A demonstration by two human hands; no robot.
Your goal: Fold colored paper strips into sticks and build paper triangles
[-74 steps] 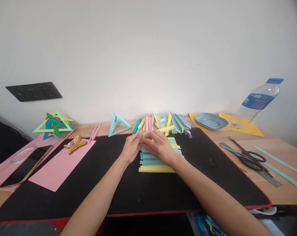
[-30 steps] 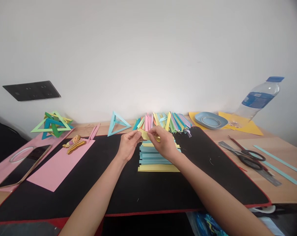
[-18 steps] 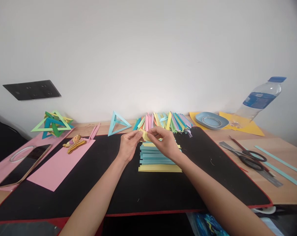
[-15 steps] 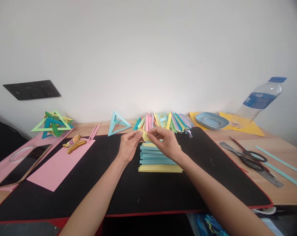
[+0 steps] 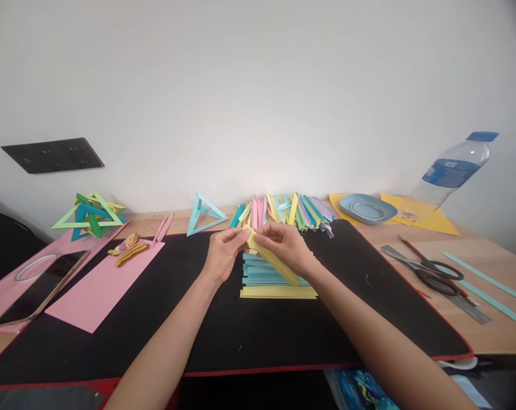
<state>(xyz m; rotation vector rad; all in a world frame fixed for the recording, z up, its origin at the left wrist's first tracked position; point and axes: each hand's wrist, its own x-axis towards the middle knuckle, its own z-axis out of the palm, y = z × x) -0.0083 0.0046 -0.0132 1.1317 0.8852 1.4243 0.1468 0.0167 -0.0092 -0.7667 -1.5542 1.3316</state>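
Observation:
A yellow paper strip (image 5: 279, 264) is pinched between both hands above the black mat (image 5: 155, 319). My left hand (image 5: 226, 250) is closed on its upper left end with thumb and fingers. Close beside it, my right hand (image 5: 285, 242) grips the strip near the same end, and the rest slants down to the right beneath that hand. Under the hands lies a row of blue paper strips (image 5: 261, 273), partly hidden, with a yellow strip (image 5: 279, 292) along its near side.
Folded colourful strips (image 5: 313, 213) line the wall beside a blue paper triangle frame (image 5: 204, 213). At left are interlocked paper triangles (image 5: 91, 216), pink paper (image 5: 91, 290) and a phone (image 5: 40, 287). Scissors (image 5: 437, 279), a ruler (image 5: 475, 312), a blue dish (image 5: 366, 209) and a bottle (image 5: 454, 168) stand right.
The yellow strip has turned, so its length now shows slanting below my right hand. Both hands stay in nearly the same place.

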